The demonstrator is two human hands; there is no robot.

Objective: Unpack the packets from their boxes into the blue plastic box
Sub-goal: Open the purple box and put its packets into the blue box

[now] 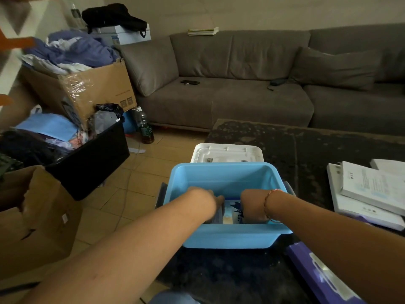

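Note:
The blue plastic box [225, 174] stands on the dark table in front of me. Both my hands reach down inside it, near its front wall. My left hand [210, 204] and my right hand [252, 207] sit on either side of a blue-and-white packet [233, 210] lying in the box. The front wall hides my fingers, so I cannot see whether they hold the packet. A red string bracelet circles my right wrist. A purple box [324, 275] lies at the table's front right corner.
A white lid [226, 153] lies behind the blue box. White boxes [370, 191] are stacked at the right of the dark table [317, 150]. Cardboard boxes [92, 88] and a black crate [92, 159] of clothes crowd the left floor. A grey sofa [241, 80] runs behind.

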